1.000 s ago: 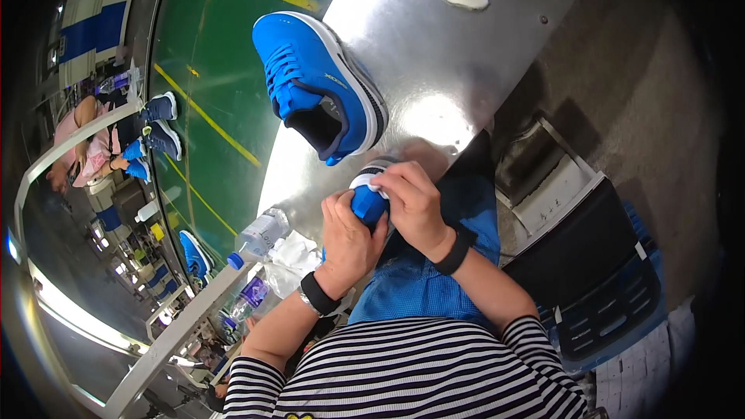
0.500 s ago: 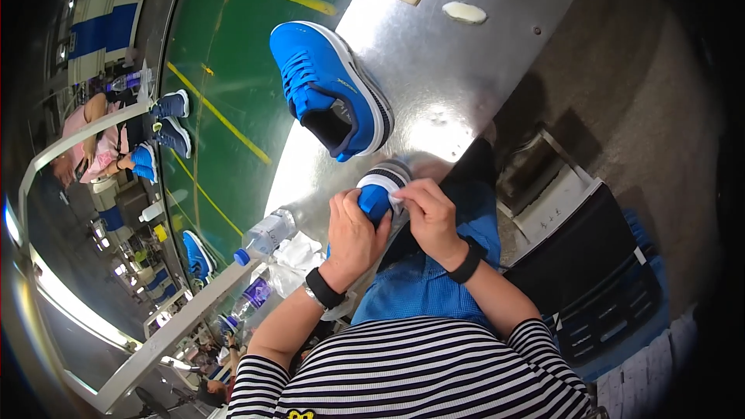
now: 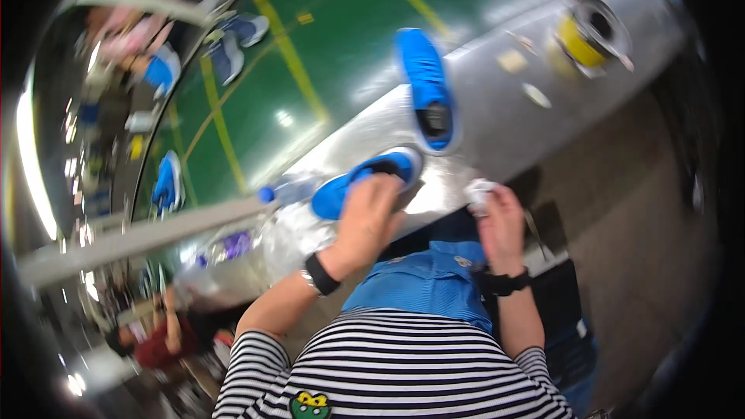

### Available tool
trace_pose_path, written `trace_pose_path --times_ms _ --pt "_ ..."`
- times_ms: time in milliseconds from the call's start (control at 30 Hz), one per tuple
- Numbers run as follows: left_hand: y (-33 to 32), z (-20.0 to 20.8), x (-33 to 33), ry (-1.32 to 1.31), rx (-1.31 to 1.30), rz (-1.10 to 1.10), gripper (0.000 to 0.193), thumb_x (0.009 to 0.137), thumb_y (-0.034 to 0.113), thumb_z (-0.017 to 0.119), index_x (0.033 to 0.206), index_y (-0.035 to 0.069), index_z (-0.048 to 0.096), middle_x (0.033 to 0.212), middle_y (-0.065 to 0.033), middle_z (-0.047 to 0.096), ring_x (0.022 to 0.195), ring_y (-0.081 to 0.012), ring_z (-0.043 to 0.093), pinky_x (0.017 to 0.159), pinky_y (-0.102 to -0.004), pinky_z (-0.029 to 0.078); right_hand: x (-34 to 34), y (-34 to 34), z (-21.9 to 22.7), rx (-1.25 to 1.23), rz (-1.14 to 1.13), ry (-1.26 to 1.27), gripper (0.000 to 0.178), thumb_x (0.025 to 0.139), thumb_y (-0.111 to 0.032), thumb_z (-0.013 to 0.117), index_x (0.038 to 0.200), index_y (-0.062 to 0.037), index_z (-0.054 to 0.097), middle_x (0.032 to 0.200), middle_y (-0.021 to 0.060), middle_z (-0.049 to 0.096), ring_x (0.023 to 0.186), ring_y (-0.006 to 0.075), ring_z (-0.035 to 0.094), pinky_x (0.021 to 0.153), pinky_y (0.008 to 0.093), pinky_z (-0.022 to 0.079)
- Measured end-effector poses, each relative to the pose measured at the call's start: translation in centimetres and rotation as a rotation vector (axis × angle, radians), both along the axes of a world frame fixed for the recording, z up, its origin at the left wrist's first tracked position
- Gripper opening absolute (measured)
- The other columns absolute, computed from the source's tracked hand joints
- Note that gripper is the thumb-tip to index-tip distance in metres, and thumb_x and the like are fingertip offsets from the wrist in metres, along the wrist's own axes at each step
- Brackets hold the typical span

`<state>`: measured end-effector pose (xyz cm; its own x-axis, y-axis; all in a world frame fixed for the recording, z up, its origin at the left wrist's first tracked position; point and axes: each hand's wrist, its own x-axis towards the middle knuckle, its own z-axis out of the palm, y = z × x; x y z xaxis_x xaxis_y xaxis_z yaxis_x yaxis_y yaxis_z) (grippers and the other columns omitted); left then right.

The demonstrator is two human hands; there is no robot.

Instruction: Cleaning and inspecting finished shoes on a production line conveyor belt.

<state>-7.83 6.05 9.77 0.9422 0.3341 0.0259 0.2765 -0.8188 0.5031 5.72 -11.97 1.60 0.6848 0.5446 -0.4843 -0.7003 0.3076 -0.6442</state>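
Observation:
My left hand [image 3: 369,221] is closed over the collar of a blue sneaker [image 3: 330,200], which sits on the metal worktop with its toe to the left. Motion blur softens the fingers, and they cover part of the shoe's opening. Off to the right, apart from the shoe, my right hand [image 3: 503,229] pinches a crumpled white wipe [image 3: 479,191], perhaps cloth or tissue. A second blue sneaker [image 3: 427,93] stands just beyond the first, toe pointing away, touched by neither hand.
A yellow-and-silver roll [image 3: 586,39], a pale square pad [image 3: 512,60] and a white oval piece [image 3: 537,95] lie at far right. Left are a clear bottle [image 3: 291,190], white crumpled material [image 3: 299,225] and a rail [image 3: 155,240]. Across the green belt [image 3: 341,54], a person handles shoes.
The held sneaker has gone from upended near my lap to lying on the worktop. My right hand has moved away rightward with the white wipe. The view has turned.

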Motion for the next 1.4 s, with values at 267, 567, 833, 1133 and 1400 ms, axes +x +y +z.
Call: trace_pose_path --times_ms 267,567,833,1133,1400 --pt "-1.2 -5.1 -17.4 0.1 -0.135 0.636 0.026 0.077 0.005 0.06 0.103 0.006 0.057 0.096 -0.0141 0.055 0.083 -0.0328 0.058 0.07 -0.0389 0.048 9.3 1.9 -3.0 -0.465 0.055 -0.789 0.026 0.087 -0.003 0.053 0.114 -0.0003 0.055 0.108 0.0093 0.058 0.096 0.0163 0.056 0.083 0.0304 0.047" --pt "5.7 -9.1 -19.8 0.009 -0.058 0.916 0.019 0.078 0.01 0.063 0.095 0.003 0.061 0.089 -0.0153 0.058 0.078 -0.032 0.058 0.068 -0.0393 0.046 8.2 3.4 0.5 -0.894 0.135 -1.285 0.038 0.084 -0.012 0.059 0.122 -0.0107 0.054 0.116 0.0107 0.051 0.106 0.0222 0.051 0.088 0.0348 0.041" --pt "6.9 -6.3 -20.6 -0.111 0.005 0.923 0.012 0.079 0.014 0.062 0.084 0.004 0.066 0.08 -0.0149 0.058 0.076 -0.0322 0.058 0.066 -0.0385 0.045 3.8 2.2 4.3 -0.683 0.118 -1.209 0.021 0.087 -0.004 0.054 0.108 -0.0005 0.06 0.101 0.0076 0.056 0.088 0.014 0.056 0.077 0.0254 0.045" --pt "3.0 2.7 -16.8 -0.259 -1.195 0.763 0.017 0.092 0.021 0.054 0.089 0.006 0.06 0.067 0.0065 0.052 0.056 -0.0022 0.045 0.053 -0.0183 0.039 -10.7 10.2 12.7 0.193 0.72 -1.456 0.037 0.068 -0.004 0.073 0.103 -0.0048 0.06 0.109 0.0134 0.056 0.101 0.0274 0.055 0.086 0.0344 0.044" --pt "1.1 1.8 -15.2 -0.533 -1.559 0.788 0.016 0.089 0.018 0.058 0.099 0.008 0.052 0.077 0.0045 0.055 0.06 -0.0033 0.048 0.058 -0.0191 0.043 -13.4 10.4 9.1 0.046 0.795 -0.987 0.025 0.078 -0.005 0.065 0.102 -0.0026 0.061 0.09 0.0089 0.062 0.081 0.0196 0.061 0.069 0.027 0.048"
